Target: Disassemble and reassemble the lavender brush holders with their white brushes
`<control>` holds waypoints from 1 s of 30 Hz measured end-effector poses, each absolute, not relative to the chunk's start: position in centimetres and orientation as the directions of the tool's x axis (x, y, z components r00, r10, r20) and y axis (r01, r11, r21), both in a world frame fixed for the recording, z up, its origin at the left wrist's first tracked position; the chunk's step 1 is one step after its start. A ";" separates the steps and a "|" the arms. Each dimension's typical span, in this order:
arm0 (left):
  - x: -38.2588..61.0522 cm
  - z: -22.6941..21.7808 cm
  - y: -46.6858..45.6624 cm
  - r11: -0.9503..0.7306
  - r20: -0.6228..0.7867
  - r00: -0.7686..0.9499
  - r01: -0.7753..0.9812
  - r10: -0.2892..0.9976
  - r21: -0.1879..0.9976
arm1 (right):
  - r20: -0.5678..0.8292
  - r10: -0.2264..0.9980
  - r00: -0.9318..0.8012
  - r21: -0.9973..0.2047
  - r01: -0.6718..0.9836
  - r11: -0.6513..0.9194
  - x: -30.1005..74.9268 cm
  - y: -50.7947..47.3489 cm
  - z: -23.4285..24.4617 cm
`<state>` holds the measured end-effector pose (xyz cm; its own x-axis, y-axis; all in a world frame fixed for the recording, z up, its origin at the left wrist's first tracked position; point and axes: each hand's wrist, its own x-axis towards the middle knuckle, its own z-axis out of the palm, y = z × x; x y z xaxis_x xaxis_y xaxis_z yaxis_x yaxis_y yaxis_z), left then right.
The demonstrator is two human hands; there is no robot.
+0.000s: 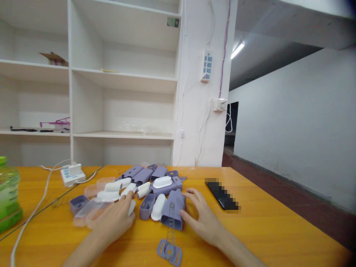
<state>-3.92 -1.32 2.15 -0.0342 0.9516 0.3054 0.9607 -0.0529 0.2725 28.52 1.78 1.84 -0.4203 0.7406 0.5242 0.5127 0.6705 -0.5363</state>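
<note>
My left hand lies on the orange table, fingers curled over a small white plastic piece. Next to a purple plastic housing rests my right hand, fingers spread and flat, thumb touching the housing's side. A thin metal spring runs from the housing to a purple ring-shaped part near me. Several more purple and white plastic parts lie in a heap just beyond both hands.
A dark phone lies right of the heap. A white power strip with cables sits at the back left. A green bottle stands at the left edge. Clear pinkish plastic covers lie left of my left hand. White shelves stand behind.
</note>
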 end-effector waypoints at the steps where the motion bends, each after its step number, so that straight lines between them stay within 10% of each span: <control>1: -3.9 2.1 -1.4 -0.043 0.304 -0.044 0.960 0.952 0.275 | 0.476 0.758 -0.446 -0.541 0.530 0.653 28.6 2.0 1.6; 14: 0.6 3.2 -2.5 -0.421 0.557 0.045 0.705 0.829 0.570 | 0.366 0.658 -0.658 -0.425 0.510 0.747 28.5 2.3 2.5; 30: 5.2 -0.4 -2.7 -0.274 0.269 0.055 0.273 0.962 0.922 | 0.462 0.830 -0.312 -0.327 0.810 0.487 26.8 2.5 1.5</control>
